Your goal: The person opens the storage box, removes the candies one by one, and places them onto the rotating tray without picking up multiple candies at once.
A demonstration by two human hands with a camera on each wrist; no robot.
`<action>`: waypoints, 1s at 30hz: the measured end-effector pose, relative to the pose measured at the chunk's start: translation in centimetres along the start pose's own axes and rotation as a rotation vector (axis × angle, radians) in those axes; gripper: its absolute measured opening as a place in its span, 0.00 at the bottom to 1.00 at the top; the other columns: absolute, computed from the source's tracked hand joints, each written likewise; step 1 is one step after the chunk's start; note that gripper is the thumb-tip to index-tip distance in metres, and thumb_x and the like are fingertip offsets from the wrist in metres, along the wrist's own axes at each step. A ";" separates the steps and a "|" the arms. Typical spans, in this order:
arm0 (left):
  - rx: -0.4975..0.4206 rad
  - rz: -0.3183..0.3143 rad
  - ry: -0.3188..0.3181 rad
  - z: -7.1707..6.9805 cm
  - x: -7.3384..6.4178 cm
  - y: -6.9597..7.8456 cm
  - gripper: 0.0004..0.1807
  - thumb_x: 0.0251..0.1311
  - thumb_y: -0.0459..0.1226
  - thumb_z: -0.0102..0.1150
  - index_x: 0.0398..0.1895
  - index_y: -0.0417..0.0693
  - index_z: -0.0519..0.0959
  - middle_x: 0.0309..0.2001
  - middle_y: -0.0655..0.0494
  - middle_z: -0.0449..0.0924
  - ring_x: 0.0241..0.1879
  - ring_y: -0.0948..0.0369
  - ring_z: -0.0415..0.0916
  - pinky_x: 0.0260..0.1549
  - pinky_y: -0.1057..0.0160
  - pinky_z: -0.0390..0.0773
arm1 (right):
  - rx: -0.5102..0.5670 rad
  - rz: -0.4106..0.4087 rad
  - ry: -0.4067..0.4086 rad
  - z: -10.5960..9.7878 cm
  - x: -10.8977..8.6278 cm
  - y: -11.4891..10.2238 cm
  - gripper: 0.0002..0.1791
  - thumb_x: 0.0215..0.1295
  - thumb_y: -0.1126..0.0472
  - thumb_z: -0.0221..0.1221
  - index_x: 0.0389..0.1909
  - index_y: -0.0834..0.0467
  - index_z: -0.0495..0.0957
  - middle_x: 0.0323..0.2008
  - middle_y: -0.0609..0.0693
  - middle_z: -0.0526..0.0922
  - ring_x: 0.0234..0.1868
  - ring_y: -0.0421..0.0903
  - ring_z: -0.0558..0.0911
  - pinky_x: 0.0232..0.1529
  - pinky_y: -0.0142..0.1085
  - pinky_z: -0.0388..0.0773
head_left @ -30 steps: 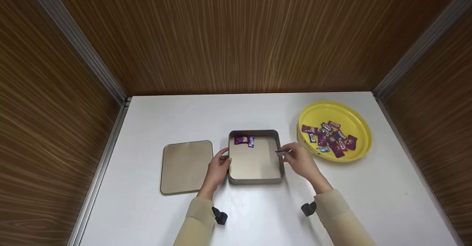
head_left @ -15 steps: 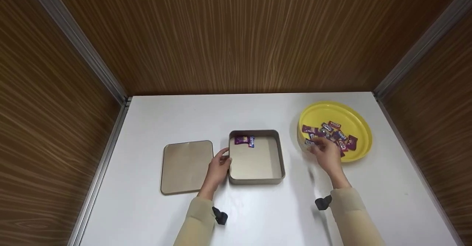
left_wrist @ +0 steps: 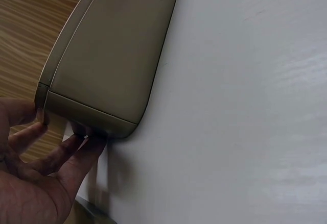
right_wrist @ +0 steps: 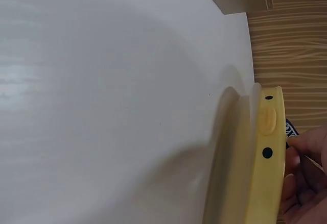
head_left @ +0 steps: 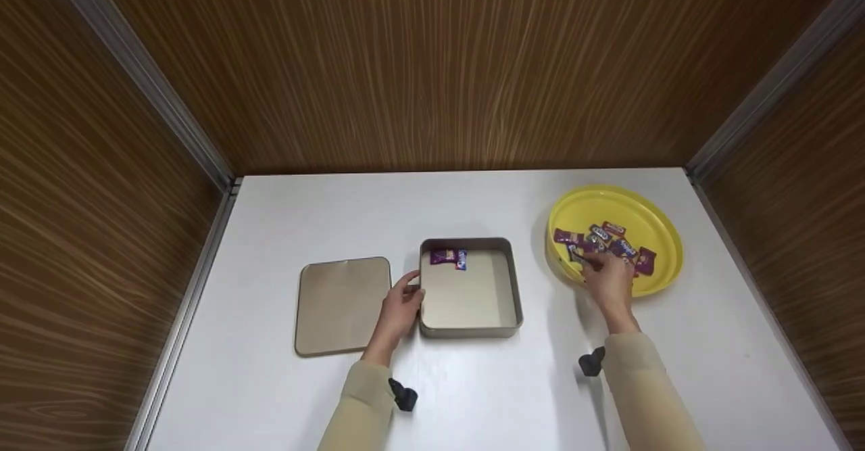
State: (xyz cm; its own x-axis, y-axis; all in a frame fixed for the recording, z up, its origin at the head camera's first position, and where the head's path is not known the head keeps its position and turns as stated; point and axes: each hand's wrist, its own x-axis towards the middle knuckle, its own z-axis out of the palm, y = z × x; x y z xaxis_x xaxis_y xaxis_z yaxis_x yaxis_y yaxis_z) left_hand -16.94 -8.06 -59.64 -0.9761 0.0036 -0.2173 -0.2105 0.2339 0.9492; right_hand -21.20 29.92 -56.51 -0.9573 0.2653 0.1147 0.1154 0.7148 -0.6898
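Observation:
A square gold-brown tin [head_left: 471, 289] stands open-topped on the white table. Two wrapped candies lie in its far left corner, a purple one [head_left: 442, 256] and a blue-and-red one [head_left: 461, 259]. My left hand [head_left: 399, 310] grips the tin's left wall, thumb at the rim and other fingers against the outside, as the left wrist view shows. Over the near edge of a round yellow tray [head_left: 659, 224], my right hand [head_left: 611, 285] pinches a small wrapped candy [head_left: 578, 255]; its dark blue wrapper [right_wrist: 291, 128] shows partly in the right wrist view. The hand hides some candies below.
Several purple, blue and red candies [head_left: 615, 243] are heaped in the yellow tray at the right. A flat square lid [head_left: 342, 307] lies left of the tin. Wood-grain panels [head_left: 432, 65] enclose the table's back and sides.
My right hand has moved right from the tin's right wall to the yellow tray, a candy between its fingers. The left hand, the tin and the two candies inside have stayed put.

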 end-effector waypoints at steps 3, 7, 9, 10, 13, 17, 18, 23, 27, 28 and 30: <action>0.000 -0.003 0.005 -0.1 0.0 0.1 0.25 0.71 0.34 0.51 0.70 0.46 0.67 0.51 0.46 0.76 0.55 0.51 0.75 0.51 0.53 0.76 | 0.012 0.065 -0.054 0.1 0.3 -0.4 0.14 0.66 0.69 0.57 0.50 0.68 0.81 0.45 0.65 0.82 0.44 0.56 0.79 0.46 0.46 0.76; -0.008 -0.006 0.010 0.0 0.1 0.0 0.25 0.71 0.34 0.52 0.70 0.46 0.68 0.51 0.46 0.76 0.55 0.50 0.75 0.51 0.54 0.76 | 0.007 0.094 -0.074 0.5 0.7 -0.6 0.14 0.67 0.69 0.56 0.51 0.69 0.81 0.47 0.65 0.82 0.45 0.57 0.79 0.48 0.48 0.76; -0.012 -0.011 0.006 0.1 0.1 0.0 0.25 0.71 0.34 0.52 0.70 0.46 0.68 0.51 0.46 0.76 0.55 0.50 0.75 0.50 0.55 0.77 | 0.000 0.082 -0.065 0.7 0.8 -0.5 0.14 0.66 0.69 0.57 0.50 0.68 0.81 0.47 0.65 0.82 0.45 0.57 0.80 0.48 0.49 0.76; -0.011 -0.010 0.005 0.1 0.1 0.0 0.25 0.71 0.34 0.52 0.70 0.46 0.68 0.51 0.45 0.76 0.55 0.50 0.75 0.50 0.55 0.77 | -0.002 0.069 -0.061 0.8 0.9 -0.5 0.14 0.65 0.70 0.57 0.51 0.68 0.81 0.46 0.66 0.83 0.45 0.57 0.80 0.48 0.49 0.76; -0.014 -0.014 0.000 0.2 0.1 0.1 0.25 0.71 0.34 0.52 0.70 0.46 0.67 0.52 0.45 0.76 0.55 0.49 0.75 0.51 0.55 0.77 | 0.006 0.013 -0.059 0.9 1.1 -0.4 0.17 0.63 0.73 0.57 0.53 0.69 0.79 0.45 0.67 0.82 0.43 0.58 0.80 0.46 0.49 0.76; -0.011 -0.012 0.002 0.2 0.0 0.2 0.25 0.71 0.35 0.52 0.70 0.47 0.68 0.52 0.45 0.76 0.56 0.49 0.75 0.52 0.53 0.76 | 0.027 -0.064 -0.054 1.0 1.2 -0.4 0.19 0.61 0.74 0.57 0.55 0.69 0.78 0.43 0.68 0.82 0.41 0.59 0.80 0.45 0.50 0.76; -0.011 -0.011 0.003 0.2 0.0 0.2 0.25 0.71 0.35 0.52 0.70 0.47 0.68 0.52 0.45 0.76 0.56 0.49 0.75 0.52 0.53 0.76 | 0.030 -0.080 -0.048 1.0 1.1 -0.4 0.19 0.60 0.74 0.57 0.54 0.70 0.78 0.42 0.68 0.82 0.41 0.60 0.81 0.45 0.51 0.77; -0.016 0.005 0.006 0.2 0.0 0.1 0.24 0.71 0.34 0.52 0.70 0.46 0.68 0.51 0.45 0.76 0.56 0.49 0.75 0.52 0.53 0.76 | 0.066 -0.154 -0.014 1.1 0.9 -0.9 0.16 0.57 0.77 0.58 0.48 0.71 0.80 0.45 0.68 0.82 0.42 0.62 0.83 0.47 0.52 0.79; -0.009 0.013 0.006 0.2 0.0 0.0 0.24 0.71 0.34 0.52 0.70 0.46 0.68 0.50 0.45 0.76 0.55 0.49 0.75 0.53 0.52 0.75 | 0.071 -0.237 0.023 1.3 0.4 -1.7 0.13 0.55 0.77 0.59 0.43 0.70 0.82 0.42 0.67 0.83 0.39 0.61 0.84 0.43 0.51 0.81; -0.004 0.015 0.005 0.2 0.0 -0.1 0.24 0.71 0.34 0.51 0.70 0.46 0.68 0.50 0.46 0.76 0.55 0.49 0.75 0.52 0.52 0.75 | 0.070 -0.256 0.031 1.3 0.3 -1.9 0.13 0.55 0.77 0.59 0.42 0.70 0.82 0.41 0.66 0.83 0.39 0.60 0.84 0.42 0.51 0.80; 0.004 0.018 0.007 0.2 0.0 -0.1 0.24 0.71 0.34 0.51 0.69 0.45 0.68 0.50 0.46 0.76 0.54 0.50 0.75 0.52 0.52 0.75 | 0.075 -0.290 0.047 1.5 -0.1 -2.5 0.11 0.54 0.78 0.60 0.39 0.69 0.83 0.38 0.64 0.83 0.38 0.59 0.83 0.40 0.50 0.79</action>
State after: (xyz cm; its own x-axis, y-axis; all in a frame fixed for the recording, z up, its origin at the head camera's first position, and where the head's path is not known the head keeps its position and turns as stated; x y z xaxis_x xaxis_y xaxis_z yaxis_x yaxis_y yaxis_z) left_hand -16.94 -7.86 -59.81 -0.9801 0.0011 -0.1986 -0.1927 0.2380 0.9520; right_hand -21.79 27.08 -55.89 -0.9338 0.0881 0.3468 -0.1827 0.7158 -0.6740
